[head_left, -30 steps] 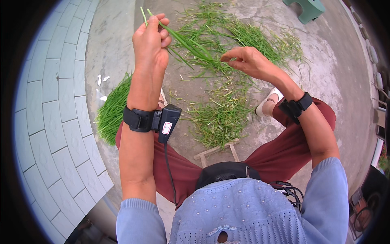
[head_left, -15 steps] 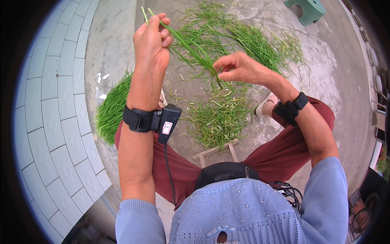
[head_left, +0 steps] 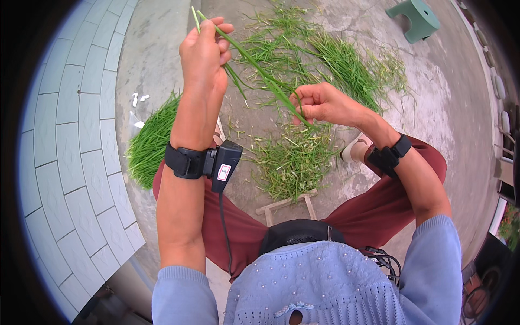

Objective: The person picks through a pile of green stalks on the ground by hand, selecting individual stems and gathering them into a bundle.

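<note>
My left hand is closed on a few long green chives, gripping them near their pale cut ends, which stick up past the thumb. Their leaves slant down to the right, where my right hand pinches at the leaf tips with thumb and bent fingers. Below the hands lies a heap of chive trimmings, yellowish and green. Beyond my right hand a pile of longer chives rests on the ground. A thick, neat bunch of chives lies left of my left forearm.
Loose chive pieces are strewn over the concrete floor. A green plastic stool stands at the far right. White scraps lie near the grey tiles at left. A wooden frame piece sits before my lap.
My right hand has moved slightly down and to the right along the leaves. My left hand keeps its hold, and the view has shifted a little.
</note>
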A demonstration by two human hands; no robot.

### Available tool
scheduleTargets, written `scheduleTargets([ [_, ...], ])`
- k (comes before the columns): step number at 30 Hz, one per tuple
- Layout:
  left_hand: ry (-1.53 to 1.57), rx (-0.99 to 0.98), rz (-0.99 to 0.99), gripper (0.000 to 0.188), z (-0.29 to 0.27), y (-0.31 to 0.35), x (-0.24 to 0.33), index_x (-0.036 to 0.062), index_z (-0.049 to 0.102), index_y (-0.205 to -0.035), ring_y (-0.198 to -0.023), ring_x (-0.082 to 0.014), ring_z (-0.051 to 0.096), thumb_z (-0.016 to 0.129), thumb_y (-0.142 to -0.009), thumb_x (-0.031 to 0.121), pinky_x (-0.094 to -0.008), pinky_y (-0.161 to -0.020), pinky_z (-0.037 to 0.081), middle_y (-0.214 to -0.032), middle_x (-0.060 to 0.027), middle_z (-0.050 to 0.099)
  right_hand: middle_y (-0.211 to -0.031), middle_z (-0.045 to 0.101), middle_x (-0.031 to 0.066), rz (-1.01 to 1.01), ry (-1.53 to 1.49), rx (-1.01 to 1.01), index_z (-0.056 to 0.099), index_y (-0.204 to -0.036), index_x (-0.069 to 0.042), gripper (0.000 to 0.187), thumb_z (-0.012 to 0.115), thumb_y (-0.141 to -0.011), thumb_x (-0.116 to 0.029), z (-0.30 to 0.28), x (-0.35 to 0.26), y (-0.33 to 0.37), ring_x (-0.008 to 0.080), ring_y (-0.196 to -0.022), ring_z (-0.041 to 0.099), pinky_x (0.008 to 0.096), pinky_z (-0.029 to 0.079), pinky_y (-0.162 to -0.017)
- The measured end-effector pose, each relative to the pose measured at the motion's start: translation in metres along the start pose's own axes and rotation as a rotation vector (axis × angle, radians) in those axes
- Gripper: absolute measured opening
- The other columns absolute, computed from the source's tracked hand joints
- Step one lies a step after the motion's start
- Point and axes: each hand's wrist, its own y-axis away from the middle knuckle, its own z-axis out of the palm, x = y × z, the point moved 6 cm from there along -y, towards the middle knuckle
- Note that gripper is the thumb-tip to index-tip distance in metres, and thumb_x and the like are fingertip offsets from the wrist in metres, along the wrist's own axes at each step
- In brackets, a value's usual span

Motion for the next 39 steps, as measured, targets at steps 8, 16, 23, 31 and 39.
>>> scheduleTargets([
  [8,-0.158,-0.062,0.110,0.022,0.004,0.005,0.002,-0.0005,0.051,-0.099,-0.059,-0.0047,0.039,0.043,-0.092,0.018,-0.0185,-0.045,0.029,-0.079,-0.0058,0.060,-0.067,0.060,0.0057,-0.061,0.472,0.015,0.058,-0.097,0.003,0.020,0.047,-0.084,-0.006,-0.010,0.011,0.003,0.0090,-0.061,0.054,0.0233,0.046,-0.059],
  [16,-0.189,0.025,0.207,0.025,-0.011,-0.002,0.014,-0.0003,0.050,-0.096,-0.064,-0.0110,0.050,0.038,-0.092,0.021,-0.0230,-0.055,0.038,-0.077,-0.0093,0.063,-0.072,0.064,0.0096,0.567,0.381,-0.454,0.061,-0.098,0.000,0.026,0.052,-0.084,-0.019,0.025,0.125,0.053,0.0162,-0.065,0.062,0.0304,0.049,-0.060],
  [23,0.103,0.021,-0.120,0.023,-0.023,0.004,0.002,-0.0027,0.044,-0.106,-0.054,-0.0080,0.034,0.041,-0.094,0.016,-0.0216,-0.045,0.029,-0.071,-0.0031,0.043,-0.063,0.064,0.0082,0.558,0.717,-0.217,0.065,-0.070,-0.002,0.020,0.052,-0.072,-0.017,-0.054,0.229,0.015,0.0196,-0.059,0.062,0.0326,0.048,-0.057],
  [31,0.131,0.085,-0.273,0.027,-0.036,0.008,-0.005,-0.0041,0.044,-0.110,-0.052,-0.0037,0.030,0.046,-0.093,0.017,-0.0175,-0.042,0.025,-0.071,0.0015,0.038,-0.078,0.063,0.0174,0.136,0.718,0.267,0.066,-0.083,-0.005,0.020,0.053,-0.075,-0.018,-0.073,0.256,-0.117,0.0347,-0.074,0.060,0.0405,0.047,-0.066],
  [39,0.122,0.136,-0.427,0.026,-0.048,0.020,-0.014,-0.0041,0.044,-0.111,-0.049,-0.0032,0.030,0.041,-0.095,0.016,-0.0168,-0.039,0.027,-0.069,0.0020,0.038,-0.092,0.060,0.0175,0.052,0.818,0.395,0.060,-0.100,-0.009,0.025,0.054,-0.077,-0.015,-0.045,0.264,-0.228,0.0358,-0.083,0.058,0.0428,0.047,-0.071],
])
